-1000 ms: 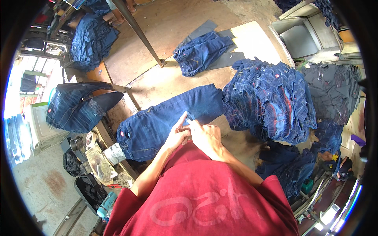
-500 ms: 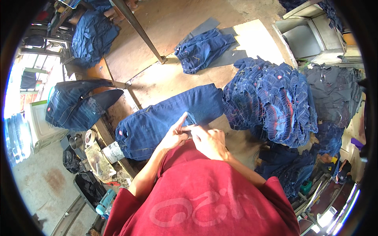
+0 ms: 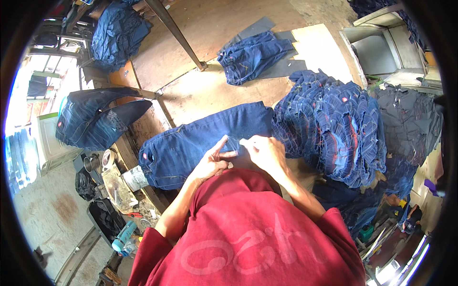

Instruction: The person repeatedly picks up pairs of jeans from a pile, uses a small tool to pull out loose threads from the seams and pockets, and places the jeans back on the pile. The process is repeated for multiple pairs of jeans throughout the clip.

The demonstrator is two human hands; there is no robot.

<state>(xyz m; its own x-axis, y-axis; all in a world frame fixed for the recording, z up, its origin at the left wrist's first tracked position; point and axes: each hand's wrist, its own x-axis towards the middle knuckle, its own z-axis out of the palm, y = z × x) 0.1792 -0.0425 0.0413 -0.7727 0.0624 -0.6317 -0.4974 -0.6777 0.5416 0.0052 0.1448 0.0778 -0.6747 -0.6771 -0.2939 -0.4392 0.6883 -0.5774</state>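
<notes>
My left hand (image 3: 213,161) is over the near edge of the folded blue jeans (image 3: 200,140). Two of its fingers stretch out apart, while the others curl in by a small white bit (image 3: 230,165). A thin, pale, see-through strip (image 3: 234,144) shows between the spread fingers and my right hand (image 3: 267,153). With thumb and forefinger pinched, the right hand grips a small whitish end at the strip; its exact kind is unclear. The jeans lie flat across the work surface, a round red patch near their left end.
To the right rises a large pile of blue jeans (image 3: 334,124), with dark garments (image 3: 408,124) beyond. More jeans lie at the far middle (image 3: 255,55) and hang at left (image 3: 93,119). A slanting metal post (image 3: 176,35) stands ahead. Tape rolls (image 3: 109,158) sit at lower left.
My right hand has drawn away to the right from the left hand, opening a gap where the pale strip shows. The left hand's two outstretched fingers are spread wider.
</notes>
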